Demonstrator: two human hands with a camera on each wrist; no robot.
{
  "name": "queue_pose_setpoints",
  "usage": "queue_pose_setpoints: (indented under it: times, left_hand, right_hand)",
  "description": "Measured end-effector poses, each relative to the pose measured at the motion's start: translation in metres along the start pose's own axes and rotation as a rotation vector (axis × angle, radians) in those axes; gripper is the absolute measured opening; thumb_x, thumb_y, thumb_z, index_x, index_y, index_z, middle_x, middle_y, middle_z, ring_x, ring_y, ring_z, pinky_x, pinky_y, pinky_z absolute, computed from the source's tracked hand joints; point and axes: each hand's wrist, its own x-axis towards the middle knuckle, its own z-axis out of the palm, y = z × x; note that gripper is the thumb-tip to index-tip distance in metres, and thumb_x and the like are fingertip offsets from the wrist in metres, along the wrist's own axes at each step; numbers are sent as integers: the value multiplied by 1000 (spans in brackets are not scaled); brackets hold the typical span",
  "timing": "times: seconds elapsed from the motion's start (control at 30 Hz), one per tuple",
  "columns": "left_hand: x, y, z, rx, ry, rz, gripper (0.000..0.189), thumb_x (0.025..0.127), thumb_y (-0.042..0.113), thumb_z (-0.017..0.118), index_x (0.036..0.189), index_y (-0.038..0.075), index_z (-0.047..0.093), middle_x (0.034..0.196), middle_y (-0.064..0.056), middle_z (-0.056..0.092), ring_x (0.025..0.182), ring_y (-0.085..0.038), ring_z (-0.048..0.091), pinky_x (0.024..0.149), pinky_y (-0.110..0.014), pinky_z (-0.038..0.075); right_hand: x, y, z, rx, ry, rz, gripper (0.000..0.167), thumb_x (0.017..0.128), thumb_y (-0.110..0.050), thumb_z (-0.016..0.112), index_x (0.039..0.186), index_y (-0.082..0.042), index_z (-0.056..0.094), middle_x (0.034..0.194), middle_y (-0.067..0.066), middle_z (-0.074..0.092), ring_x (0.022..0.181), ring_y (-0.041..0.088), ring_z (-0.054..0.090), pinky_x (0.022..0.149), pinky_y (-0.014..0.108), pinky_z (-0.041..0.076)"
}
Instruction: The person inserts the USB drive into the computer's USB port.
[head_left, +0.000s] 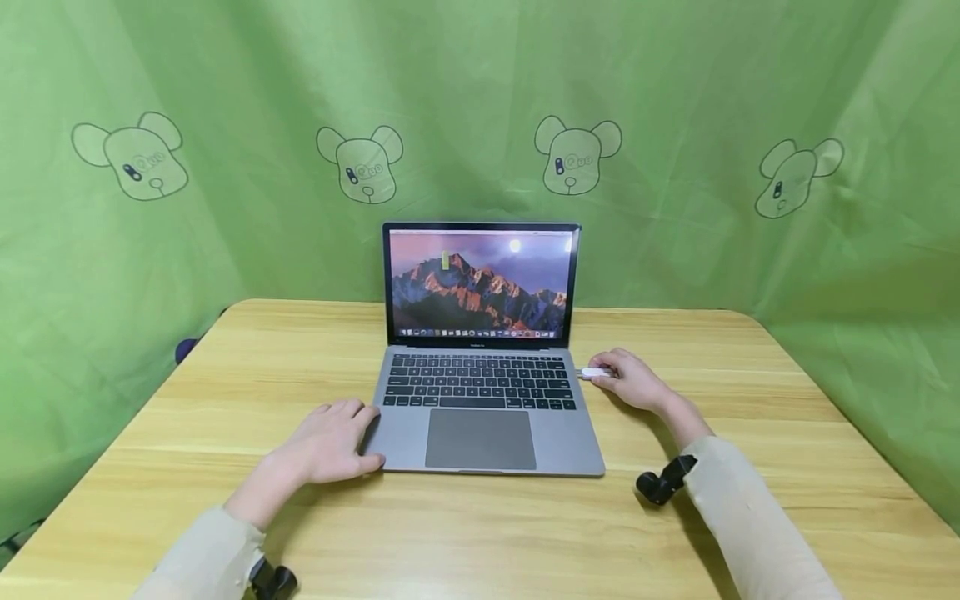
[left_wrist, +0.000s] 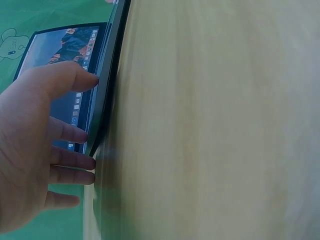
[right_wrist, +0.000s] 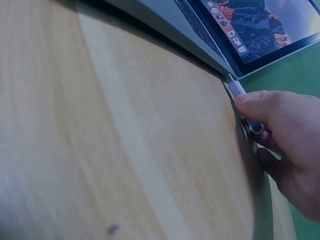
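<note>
An open grey laptop (head_left: 480, 439) stands on the wooden table with its lit screen (head_left: 480, 283) showing a mountain picture. At its right side my right hand (head_left: 633, 382) pinches a small white and silver USB flash drive (head_left: 594, 372) between thumb and fingers. In the right wrist view the flash drive (right_wrist: 237, 89) points at the laptop's side edge; how deep its plug sits cannot be seen. My left hand (head_left: 330, 442) lies at the laptop's front left corner, thumb at the front edge. Its fingers (left_wrist: 72, 158) extend fairly straight along the left side.
The wooden table (head_left: 450, 533) spreads around the laptop on all sides. Behind it hangs a green curtain (head_left: 465, 75) with bear-head drawings. Black wrist cameras sit on both sleeves, one at the right wrist (head_left: 663, 481).
</note>
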Motion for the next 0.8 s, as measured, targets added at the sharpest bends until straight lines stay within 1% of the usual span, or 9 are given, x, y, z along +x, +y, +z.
queue_pose_setpoints:
  times: [0.1,0.27,0.6,0.8]
  left_hand:
    - [0,0,-1,-4,0,-1,73,77,51,62,129,1,50,117,-14,54,107,-30,51,93,-50,41]
    - [-1,1,-2,-4,0,-1,73,77,51,62,129,1,49,117,-14,54,107,-30,51,93,-50,41]
    - [-1,0,-2,-6,9,0,73,77,50,62,129,1,50,116,-14,55,106,-30,51,93,-50,41]
    - [-1,1,-1,-10,5,-5,73,76,50,62,129,2,50,115,-13,55,105,-29,51,92,-50,42]
  right_hand:
    - [0,0,1,8,0,13,14,90,-9,58,102,-2,62,98,13,57,92,29,50,84,47,41]
    - [0,2,2,13,9,5,16,90,-9,59,103,-1,63,98,14,57,91,29,50,83,48,41]
    - [2,2,1,12,-1,3,13,89,-9,59,101,-4,63,94,10,56,88,25,48,78,41,40]
    - [3,2,3,20,-2,11,14,89,-9,59,102,-3,64,94,12,56,87,27,48,79,43,40]
